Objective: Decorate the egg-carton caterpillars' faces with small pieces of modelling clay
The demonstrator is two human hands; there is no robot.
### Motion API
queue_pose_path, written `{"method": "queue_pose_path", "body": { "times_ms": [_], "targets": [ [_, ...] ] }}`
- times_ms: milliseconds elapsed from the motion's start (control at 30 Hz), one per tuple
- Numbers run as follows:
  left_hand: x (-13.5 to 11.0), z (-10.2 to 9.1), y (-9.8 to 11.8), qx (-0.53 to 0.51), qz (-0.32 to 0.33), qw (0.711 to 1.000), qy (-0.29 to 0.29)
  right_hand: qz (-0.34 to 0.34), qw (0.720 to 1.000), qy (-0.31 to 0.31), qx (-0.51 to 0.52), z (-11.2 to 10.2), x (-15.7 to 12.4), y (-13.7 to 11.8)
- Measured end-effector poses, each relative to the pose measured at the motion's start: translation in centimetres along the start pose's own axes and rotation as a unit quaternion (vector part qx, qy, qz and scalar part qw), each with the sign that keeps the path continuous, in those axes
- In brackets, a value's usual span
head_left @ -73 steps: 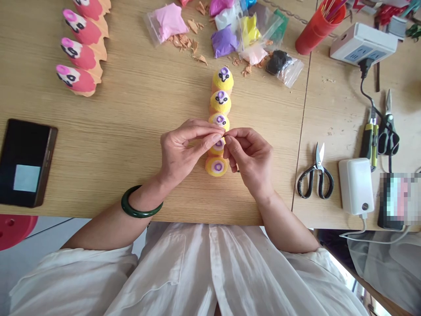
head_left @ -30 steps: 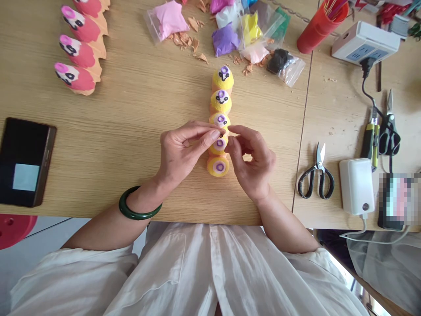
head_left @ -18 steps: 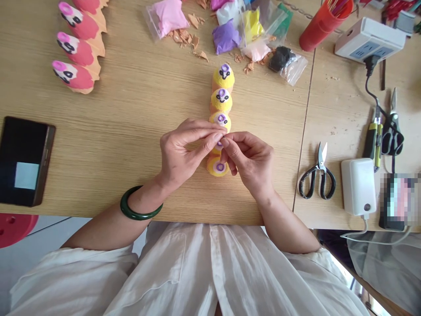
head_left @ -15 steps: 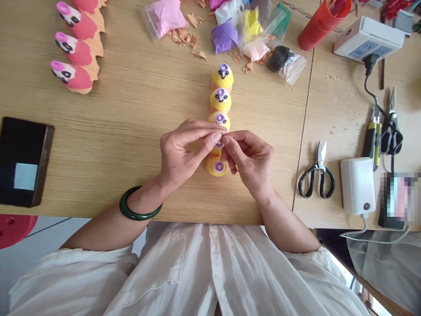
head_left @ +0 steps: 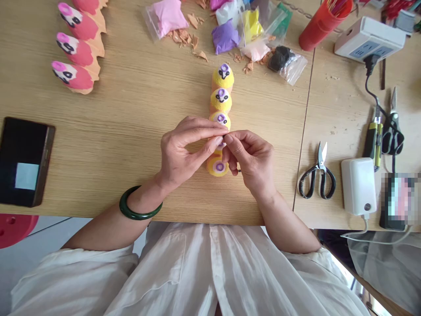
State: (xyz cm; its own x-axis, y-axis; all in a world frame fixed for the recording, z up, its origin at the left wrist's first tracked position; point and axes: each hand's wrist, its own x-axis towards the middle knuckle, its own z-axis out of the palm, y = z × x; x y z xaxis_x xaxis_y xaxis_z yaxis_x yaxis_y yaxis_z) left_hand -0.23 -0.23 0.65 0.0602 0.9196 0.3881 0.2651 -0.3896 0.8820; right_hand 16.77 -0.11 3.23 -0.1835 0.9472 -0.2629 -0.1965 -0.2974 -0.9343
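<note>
Above a yellow strip of egg-carton cups [head_left: 221, 79] with clay faces, my two hands meet at the fingertips. My left hand [head_left: 187, 142] is closed in a pinch, thumb near the forefinger. My right hand [head_left: 251, 156] pinches too, its thumb and forefinger against the left fingertips. Between them shows a tiny dark bit, seemingly black clay [head_left: 224, 137], mostly hidden. Another small dark bit sticks out below the right hand's curled fingers. The upper cups have purple rings and black eyes; the lowest has a purple ring on white. My hands partly cover the middle cups.
A red egg-carton strip [head_left: 79, 52] lies at the upper left, above a dark phone [head_left: 24, 162]. Bags of coloured clay, including a black clay packet [head_left: 281, 58], lie at the back among carton scraps. Scissors [head_left: 317, 173], a white power bank [head_left: 358, 186] and a power strip [head_left: 370, 39] are rightward.
Both hands stay almost in place, fingertips together. A little more of the dark bit shows between them, and a dark bit now shows below the right hand's fingers.
</note>
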Motion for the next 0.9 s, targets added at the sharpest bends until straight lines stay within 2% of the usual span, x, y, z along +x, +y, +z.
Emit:
{"method": "queue_pose_path", "body": {
  "times_ms": [267, 500, 667, 900],
  "targets": [
    [-0.13, 0.30, -0.10, 0.005, 0.003, 1.000, 0.013, -0.004, 1.000, -0.001, 0.008, -0.17, 0.09, 0.24],
    [-0.24, 0.55, -0.13, -0.014, -0.043, 0.998, 0.033, -0.002, 0.999, -0.020, -0.026, -0.26, 0.10, 0.39],
    [-0.33, 0.47, -0.25, -0.007, -0.067, 0.997, 0.041, -0.031, 0.999, -0.005, -0.019, -0.18, 0.16, 0.47],
    [-0.30, 0.43, -0.03, 0.009, -0.010, 0.999, 0.033, -0.047, 0.998, 0.007, -0.030, -0.18, 0.14, 0.87]
  ]
}}
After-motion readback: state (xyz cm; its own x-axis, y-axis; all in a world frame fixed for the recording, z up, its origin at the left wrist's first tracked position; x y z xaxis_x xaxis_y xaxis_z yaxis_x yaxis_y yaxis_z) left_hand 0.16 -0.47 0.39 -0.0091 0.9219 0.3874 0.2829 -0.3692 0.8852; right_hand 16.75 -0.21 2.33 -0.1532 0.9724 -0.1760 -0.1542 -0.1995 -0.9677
